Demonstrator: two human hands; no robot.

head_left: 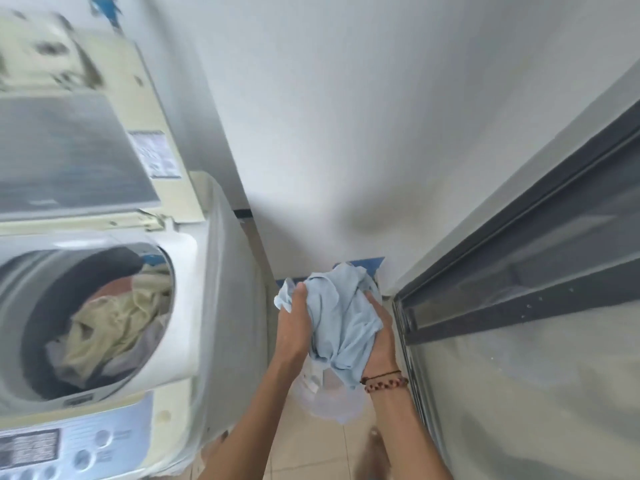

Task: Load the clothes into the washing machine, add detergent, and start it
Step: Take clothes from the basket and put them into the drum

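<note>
A bunched pale blue garment (337, 313) is held up between both hands, to the right of the washing machine (204, 306) and above the floor. The left hand (294, 327) grips its left side, thumb pressed over the top fold and fingers curled into the cloth. The right hand (379, 337) holds the right side from beneath, fingers wrapped round the fabric; a dark cord and a beaded bracelet (384, 382) sit on that wrist. Part of the garment hangs down between the forearms.

Directly under the hands is a translucent pale container or bag (332, 400); blur keeps its exact shape unclear. It stands on the tiled floor (311, 452).

The washing machine is a top loader with its lid (69, 150) raised upright at the back. Its drum (41, 306) is open and already holds clothes (110, 320): cream fabric on top, with grey and reddish-brown pieces around it. The control panel (76, 448) with round buttons runs along the near edge.

Between the machine's grey side and the garment lies a narrow gap of floor. To the right, close by the right forearm, stands a dark-framed sliding door (519, 271) and its track. A white wall (346, 133) closes the space behind, with a blue strip (370, 263) at its base just beyond the garment.
</note>
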